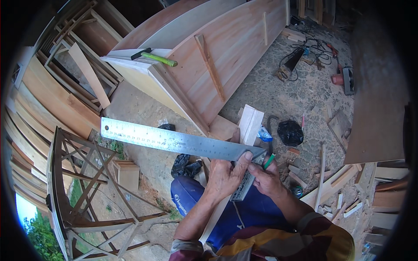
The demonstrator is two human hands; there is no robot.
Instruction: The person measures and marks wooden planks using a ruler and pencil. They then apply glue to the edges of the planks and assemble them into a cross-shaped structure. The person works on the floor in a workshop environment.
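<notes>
Long steel square point(183, 144), finely graduated

We can read two rows of dark numbers with graduation lines on the metal square point(183, 145), one along each long edge of its blade; the upper, wider-spaced numbers rise from left to right, while the lower, closer ones fall; near mid-blade, between the rows, we see small dark lettering. We also make out white lettering running down the left leg of the blue trousers point(188, 192).
</notes>
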